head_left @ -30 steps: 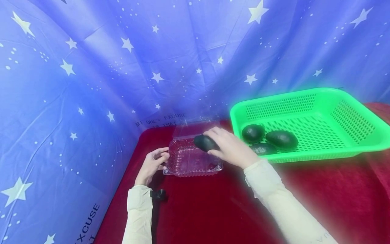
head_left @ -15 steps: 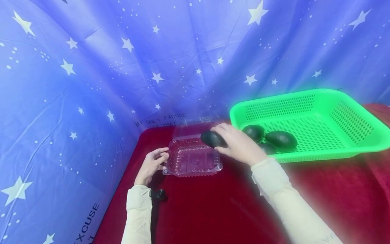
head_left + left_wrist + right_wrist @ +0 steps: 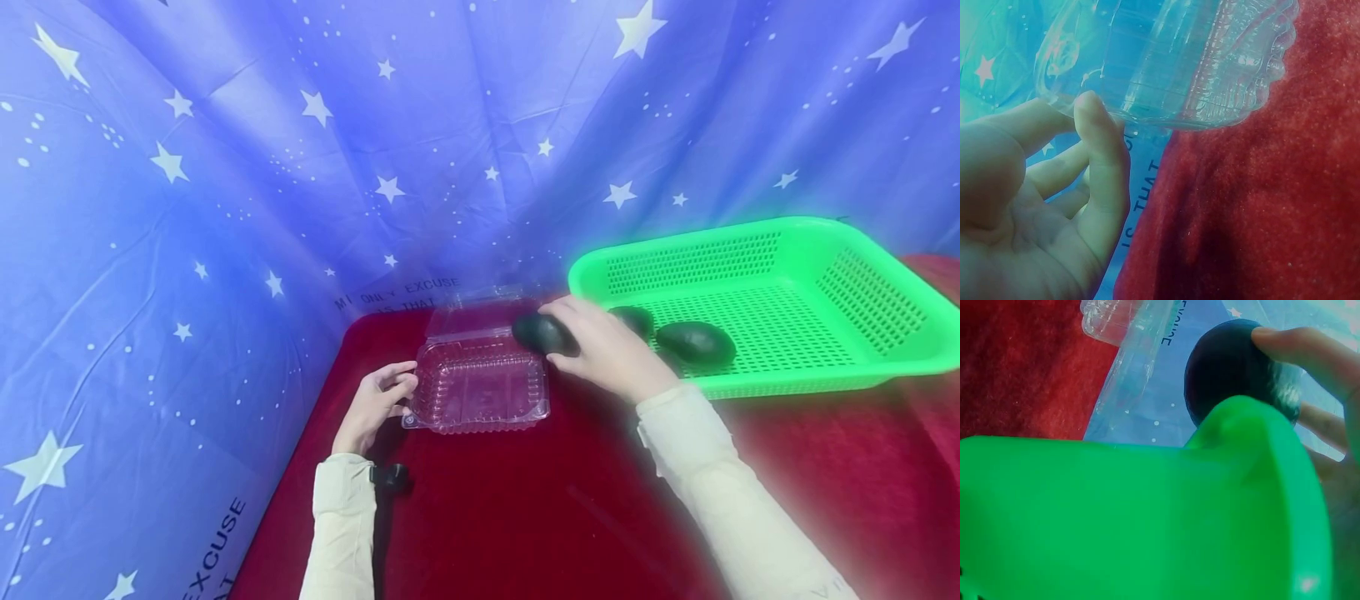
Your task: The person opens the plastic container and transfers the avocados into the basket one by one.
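Note:
My right hand (image 3: 600, 354) grips a dark avocado (image 3: 542, 335) above the right back corner of a clear plastic clamshell container (image 3: 486, 392). In the right wrist view, thumb and fingers wrap the avocado (image 3: 1225, 372), partly behind the green basket's rim. My left hand (image 3: 373, 404) pinches the container's left rim; the left wrist view shows the thumb against the clear plastic edge (image 3: 1166, 119). The container's lid (image 3: 476, 315) stands open at the back, and nothing is seen inside the tray. Dark avocados (image 3: 696, 344) lie in the basket, some partly hidden by my right hand.
The green perforated basket (image 3: 810, 375) stands at the right, its near left corner beneath my right forearm. Red cloth (image 3: 495, 517) covers the table. A blue star-printed curtain (image 3: 465, 100) hangs close behind and at the left.
My right hand has moved right with the avocado, from over the container toward the basket, covering more of the avocados there. The left hand and container have stayed put.

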`<control>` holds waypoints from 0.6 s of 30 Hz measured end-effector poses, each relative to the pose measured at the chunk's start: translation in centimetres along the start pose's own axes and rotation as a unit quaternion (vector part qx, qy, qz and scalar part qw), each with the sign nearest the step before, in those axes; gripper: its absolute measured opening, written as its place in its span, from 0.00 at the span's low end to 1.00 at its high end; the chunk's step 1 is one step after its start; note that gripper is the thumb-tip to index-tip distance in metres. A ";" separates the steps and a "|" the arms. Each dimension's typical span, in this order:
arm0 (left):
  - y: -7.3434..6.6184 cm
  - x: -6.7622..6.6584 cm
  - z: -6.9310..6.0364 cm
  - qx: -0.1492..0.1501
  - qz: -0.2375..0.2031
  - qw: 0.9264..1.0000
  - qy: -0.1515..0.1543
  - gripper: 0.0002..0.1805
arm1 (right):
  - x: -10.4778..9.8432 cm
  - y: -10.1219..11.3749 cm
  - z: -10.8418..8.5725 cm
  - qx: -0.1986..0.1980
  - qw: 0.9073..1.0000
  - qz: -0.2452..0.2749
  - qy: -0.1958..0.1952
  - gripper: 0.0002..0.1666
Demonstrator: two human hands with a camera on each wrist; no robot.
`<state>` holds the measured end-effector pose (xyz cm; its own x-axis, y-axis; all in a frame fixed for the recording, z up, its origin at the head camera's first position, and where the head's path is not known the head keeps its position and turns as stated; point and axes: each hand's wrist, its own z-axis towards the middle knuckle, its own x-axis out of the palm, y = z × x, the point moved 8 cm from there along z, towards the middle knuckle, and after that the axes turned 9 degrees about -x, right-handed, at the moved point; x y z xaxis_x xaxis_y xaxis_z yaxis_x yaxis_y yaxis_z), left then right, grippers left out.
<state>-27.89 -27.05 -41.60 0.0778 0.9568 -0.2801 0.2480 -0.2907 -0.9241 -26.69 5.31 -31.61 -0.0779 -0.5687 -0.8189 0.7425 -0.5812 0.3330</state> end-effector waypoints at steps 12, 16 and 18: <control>0.2 -0.1 0.1 -0.002 -0.002 1.000 -0.001 0.24 | -0.8 -1.1 -0.7 0.049 0.998 0.029 -0.008 0.39; 0.2 -0.1 0.0 -0.001 -0.001 1.000 -0.001 0.24 | -1.1 -1.2 -0.8 0.045 0.999 0.026 -0.011 0.39; 0.1 0.0 0.0 0.000 -0.001 1.000 -0.001 0.24 | -1.3 -1.2 -0.9 0.045 0.999 0.027 -0.012 0.39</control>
<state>-27.86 -27.12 -41.67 0.0761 0.9577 -0.2776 0.2475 -0.2879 -0.9251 -26.91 7.27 -31.36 -0.0569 -0.6141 -0.7871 0.6827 -0.5992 0.4181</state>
